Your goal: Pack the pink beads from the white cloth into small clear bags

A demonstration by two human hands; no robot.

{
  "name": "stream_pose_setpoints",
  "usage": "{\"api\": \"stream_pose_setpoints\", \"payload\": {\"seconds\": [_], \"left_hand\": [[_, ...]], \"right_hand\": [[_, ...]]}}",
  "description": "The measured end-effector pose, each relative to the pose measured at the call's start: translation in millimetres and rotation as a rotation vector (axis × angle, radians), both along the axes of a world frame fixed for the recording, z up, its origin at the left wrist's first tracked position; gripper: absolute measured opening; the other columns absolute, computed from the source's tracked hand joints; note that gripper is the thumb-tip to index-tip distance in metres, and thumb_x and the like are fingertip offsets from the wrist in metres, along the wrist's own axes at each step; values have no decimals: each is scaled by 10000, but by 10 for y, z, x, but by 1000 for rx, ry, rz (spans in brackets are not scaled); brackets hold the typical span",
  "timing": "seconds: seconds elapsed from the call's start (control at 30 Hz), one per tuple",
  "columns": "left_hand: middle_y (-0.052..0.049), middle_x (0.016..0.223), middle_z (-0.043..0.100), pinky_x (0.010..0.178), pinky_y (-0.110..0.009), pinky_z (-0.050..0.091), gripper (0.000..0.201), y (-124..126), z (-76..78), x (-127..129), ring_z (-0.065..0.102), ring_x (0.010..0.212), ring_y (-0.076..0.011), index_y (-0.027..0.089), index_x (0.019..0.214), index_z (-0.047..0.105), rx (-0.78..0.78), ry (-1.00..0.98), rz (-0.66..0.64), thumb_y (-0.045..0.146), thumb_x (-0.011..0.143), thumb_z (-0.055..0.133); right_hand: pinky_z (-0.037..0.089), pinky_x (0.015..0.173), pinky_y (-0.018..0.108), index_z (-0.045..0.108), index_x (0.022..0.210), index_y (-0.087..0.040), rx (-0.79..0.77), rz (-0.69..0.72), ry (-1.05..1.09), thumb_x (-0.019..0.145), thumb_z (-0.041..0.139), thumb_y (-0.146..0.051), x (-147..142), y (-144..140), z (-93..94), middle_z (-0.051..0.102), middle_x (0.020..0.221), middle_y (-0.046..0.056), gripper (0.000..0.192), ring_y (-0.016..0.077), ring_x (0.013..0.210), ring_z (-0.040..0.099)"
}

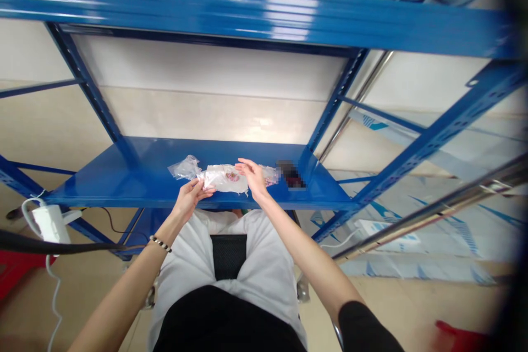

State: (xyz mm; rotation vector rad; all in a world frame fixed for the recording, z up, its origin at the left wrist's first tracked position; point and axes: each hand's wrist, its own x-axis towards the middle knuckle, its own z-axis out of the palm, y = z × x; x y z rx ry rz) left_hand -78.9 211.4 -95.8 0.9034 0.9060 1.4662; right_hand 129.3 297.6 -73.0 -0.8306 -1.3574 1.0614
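A crumpled white sheet [218,177], paper or thin plastic, lies on the blue shelf with a small cluster of pinkish-gold pieces [232,176] on it. At its left corner my left hand [192,196] is closed, the thumb and fingers pinching the edge. My right hand [253,177] is over the sheet's right end, fingers stretched out and open, with nothing visibly held. To the left lies a crumpled clear plastic bag [185,168]. Just right of my right hand, partly hidden by it, is another clear bag [271,176] with small coloured contents.
A dark, pixelated object [291,174] rests on the right of the blue shelf [140,176]. Above, an upper blue beam [206,8] crosses the view. A white power strip [51,223] hangs at the left, and a metal rail [454,203] runs along the right.
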Motion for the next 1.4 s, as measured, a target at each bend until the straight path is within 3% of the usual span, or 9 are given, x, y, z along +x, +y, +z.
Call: {"api": "stream_pose_setpoints", "payload": {"seconds": [0.13, 0.27, 0.57, 0.73, 0.9, 1.2, 1.4], "left_hand": [[-142, 856, 737, 714, -292, 610, 276, 239, 53, -101, 739, 804, -233, 90, 1039, 563, -6, 77, 39, 302, 883, 646], [-139, 836, 734, 694, -297, 617, 285, 420, 86, -112, 741, 785, -232, 89, 1056, 561, -55, 154, 5, 304, 888, 640], [-86, 717, 711, 626, -309, 615, 313, 550, 47, -183, 738, 694, -241, 108, 1035, 554, -61, 292, 79, 349, 863, 654], [-85, 693, 714, 596, -310, 610, 291, 604, 170, -237, 729, 631, -225, 100, 1040, 564, -111, 370, 57, 325, 871, 637], [-99, 679, 715, 589, -305, 607, 261, 659, 286, -290, 725, 617, -222, 81, 1020, 594, -165, 444, 8, 297, 877, 626], [-207, 959, 718, 568, -294, 595, 405, 780, 485, -190, 734, 664, -263, 72, 1095, 609, -157, 393, -54, 371, 832, 681], [-277, 1273, 578, 583, -333, 600, 489, 823, 645, -54, 736, 685, -272, 49, 1289, 541, -123, 467, -97, 301, 875, 608]], "right_hand": [[509, 900, 354, 636, 1151, -177, -8, -192, -131, 904, 434, -229, -200, 271, -209, 701, 1065, 100, 324, 191, 992, 656], [473, 945, 352, 636, 1165, -163, 4, -325, -276, 878, 387, -138, -349, 420, -278, 705, 1065, 102, 381, 191, 1000, 650], [472, 908, 313, 659, 1153, -184, 63, -352, -335, 929, 378, -245, -408, 438, -429, 723, 1029, 78, 364, 192, 950, 667], [475, 875, 286, 663, 1148, -170, 69, -350, -420, 933, 376, -241, -421, 401, -386, 727, 1002, 83, 365, 185, 882, 673], [446, 954, 298, 668, 1133, -164, 64, -363, -433, 927, 377, -225, -425, 425, -402, 719, 1039, 90, 362, 192, 983, 657], [432, 989, 318, 678, 1112, -160, 77, -360, -440, 927, 377, -215, -419, 389, -356, 715, 1052, 98, 358, 205, 1035, 644], [433, 982, 308, 674, 1122, -157, 89, -367, -438, 925, 380, -210, -425, 405, -376, 719, 1036, 98, 358, 202, 1028, 648]]}}
